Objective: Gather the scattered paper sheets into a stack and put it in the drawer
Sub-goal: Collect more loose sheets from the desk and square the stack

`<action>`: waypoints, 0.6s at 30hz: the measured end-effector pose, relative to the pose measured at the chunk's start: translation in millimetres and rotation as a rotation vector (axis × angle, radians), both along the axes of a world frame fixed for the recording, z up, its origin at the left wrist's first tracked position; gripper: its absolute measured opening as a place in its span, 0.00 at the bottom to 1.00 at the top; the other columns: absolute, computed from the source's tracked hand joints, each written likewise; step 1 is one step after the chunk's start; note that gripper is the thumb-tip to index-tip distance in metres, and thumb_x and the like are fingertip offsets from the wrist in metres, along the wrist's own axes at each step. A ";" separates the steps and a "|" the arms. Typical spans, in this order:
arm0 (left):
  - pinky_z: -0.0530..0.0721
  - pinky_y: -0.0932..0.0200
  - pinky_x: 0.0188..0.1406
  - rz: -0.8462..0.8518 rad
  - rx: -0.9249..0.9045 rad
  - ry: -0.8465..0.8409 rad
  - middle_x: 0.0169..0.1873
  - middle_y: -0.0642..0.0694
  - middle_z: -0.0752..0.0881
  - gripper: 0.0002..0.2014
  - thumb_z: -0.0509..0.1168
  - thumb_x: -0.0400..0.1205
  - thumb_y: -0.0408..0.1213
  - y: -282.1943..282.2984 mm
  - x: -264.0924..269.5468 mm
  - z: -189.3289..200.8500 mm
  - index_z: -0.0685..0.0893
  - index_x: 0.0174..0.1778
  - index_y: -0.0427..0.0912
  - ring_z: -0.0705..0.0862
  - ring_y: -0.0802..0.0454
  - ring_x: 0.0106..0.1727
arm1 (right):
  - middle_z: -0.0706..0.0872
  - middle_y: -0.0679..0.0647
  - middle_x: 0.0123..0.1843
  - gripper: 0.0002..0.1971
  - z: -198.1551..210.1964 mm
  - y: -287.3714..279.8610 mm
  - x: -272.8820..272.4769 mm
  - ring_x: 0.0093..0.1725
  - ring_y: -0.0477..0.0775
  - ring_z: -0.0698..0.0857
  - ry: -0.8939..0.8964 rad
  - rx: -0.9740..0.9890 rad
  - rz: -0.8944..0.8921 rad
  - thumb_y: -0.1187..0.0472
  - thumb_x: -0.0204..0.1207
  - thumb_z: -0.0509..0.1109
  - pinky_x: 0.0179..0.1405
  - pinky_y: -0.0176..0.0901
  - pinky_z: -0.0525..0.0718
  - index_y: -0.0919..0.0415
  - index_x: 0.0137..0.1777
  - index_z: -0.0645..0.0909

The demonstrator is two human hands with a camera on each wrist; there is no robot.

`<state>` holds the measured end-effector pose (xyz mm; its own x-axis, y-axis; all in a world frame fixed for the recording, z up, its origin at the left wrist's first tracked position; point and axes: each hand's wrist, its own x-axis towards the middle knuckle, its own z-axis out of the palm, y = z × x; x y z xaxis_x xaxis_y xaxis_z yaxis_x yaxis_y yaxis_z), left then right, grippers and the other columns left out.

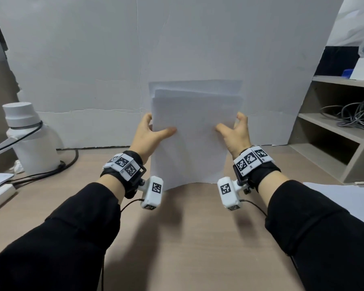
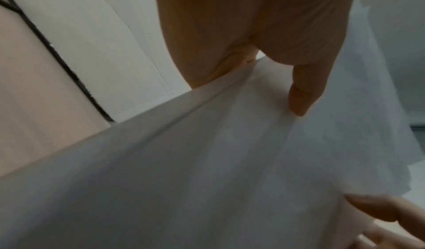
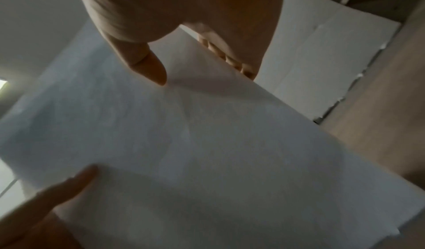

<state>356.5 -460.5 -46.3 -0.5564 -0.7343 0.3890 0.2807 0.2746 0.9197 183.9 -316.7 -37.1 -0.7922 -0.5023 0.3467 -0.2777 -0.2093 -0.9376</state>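
Here the paper stack stands upright between both hands, long axis vertical, bottom edge at the surface. The left hand pinches its left edge, the right hand its right edge; top edges sit uneven. No drawer shows.

white backdrop board, wood desk, shelf unit
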 end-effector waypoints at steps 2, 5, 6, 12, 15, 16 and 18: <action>0.89 0.40 0.62 -0.003 0.006 0.035 0.60 0.41 0.90 0.36 0.82 0.68 0.37 5.2 -5.2 0.2 0.75 0.71 0.36 0.91 0.45 0.59 | 0.79 0.56 0.69 0.38 -5.1 -0.5 -1.0 0.66 0.54 0.81 -0.008 0.009 -0.009 0.58 0.64 0.75 0.72 0.58 0.78 0.60 0.74 0.63; 0.90 0.49 0.55 0.080 -0.045 0.099 0.61 0.40 0.88 0.34 0.82 0.69 0.40 13.8 -12.4 12.0 0.76 0.68 0.39 0.90 0.47 0.58 | 0.80 0.57 0.68 0.42 -2.3 -3.2 0.9 0.68 0.57 0.80 0.009 0.014 -0.050 0.54 0.62 0.75 0.73 0.59 0.77 0.63 0.75 0.63; 0.90 0.51 0.54 0.109 -0.066 0.125 0.61 0.39 0.88 0.32 0.82 0.70 0.38 14.9 -14.6 16.5 0.75 0.67 0.40 0.90 0.47 0.58 | 0.78 0.58 0.72 0.47 -0.6 -3.5 1.3 0.71 0.58 0.78 -0.001 0.020 -0.065 0.50 0.59 0.74 0.74 0.59 0.76 0.63 0.78 0.60; 0.90 0.57 0.50 0.141 -0.051 0.096 0.60 0.42 0.87 0.31 0.81 0.74 0.32 5.8 -18.6 11.0 0.73 0.70 0.37 0.91 0.52 0.55 | 0.66 0.48 0.75 0.43 -7.9 -4.9 -7.2 0.71 0.49 0.70 -0.042 0.002 -0.087 0.58 0.71 0.73 0.69 0.41 0.68 0.58 0.82 0.53; 0.90 0.53 0.51 0.102 0.027 0.024 0.57 0.45 0.90 0.30 0.81 0.72 0.34 1.0 -16.5 -9.7 0.77 0.68 0.40 0.92 0.52 0.54 | 0.79 0.52 0.65 0.34 -14.0 -8.1 -7.6 0.57 0.49 0.81 -0.013 0.006 -0.107 0.65 0.71 0.72 0.57 0.40 0.77 0.61 0.77 0.64; 0.90 0.54 0.51 0.103 0.011 0.006 0.55 0.47 0.91 0.26 0.79 0.72 0.32 0.7 -16.3 -12.9 0.80 0.65 0.42 0.92 0.53 0.52 | 0.83 0.52 0.57 0.30 -13.2 -8.9 -6.0 0.48 0.49 0.83 0.027 0.014 -0.123 0.66 0.70 0.71 0.49 0.40 0.80 0.62 0.72 0.68; 0.89 0.58 0.46 0.124 -0.043 -0.005 0.48 0.50 0.92 0.17 0.74 0.74 0.25 3.6 -17.4 -9.2 0.84 0.56 0.45 0.91 0.57 0.46 | 0.84 0.49 0.48 0.23 -8.7 -10.9 -4.7 0.41 0.49 0.84 0.096 0.014 -0.153 0.68 0.69 0.70 0.40 0.39 0.81 0.61 0.65 0.74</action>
